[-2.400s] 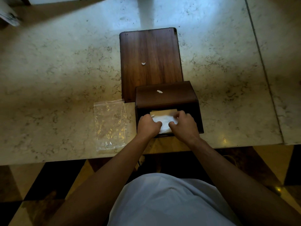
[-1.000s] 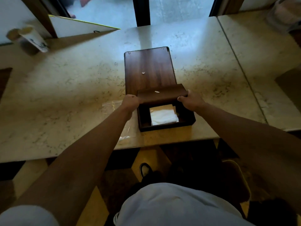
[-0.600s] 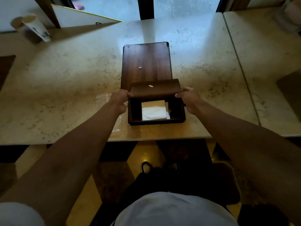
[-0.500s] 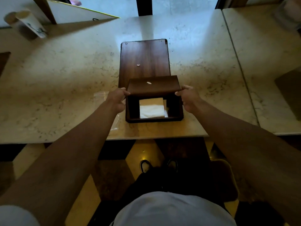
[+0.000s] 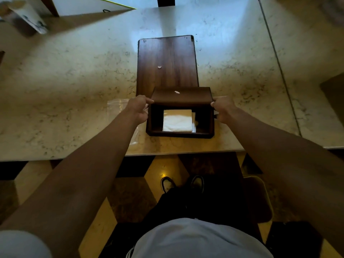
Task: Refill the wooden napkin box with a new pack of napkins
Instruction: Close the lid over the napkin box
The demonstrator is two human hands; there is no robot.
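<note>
The dark wooden napkin box (image 5: 181,96) stands near the front edge of the marble table, its open side facing me. A stack of white napkins (image 5: 177,121) sits inside it. My left hand (image 5: 138,108) grips the box's left side and my right hand (image 5: 222,108) grips its right side. Behind the box lies a flat wooden panel (image 5: 167,61), its near end hidden by the box. An empty clear plastic wrapper (image 5: 116,107) lies on the table under my left forearm.
The marble table (image 5: 65,90) has its front edge just below the box. A second table (image 5: 307,53) adjoins on the right. A paper cup (image 5: 26,17) and a white board (image 5: 89,5) stand at the far left. My feet are on the floor below.
Both hands left the napkins inside the box and took hold of its two sides. The box has shifted slightly on the table while held; the view also moved.
</note>
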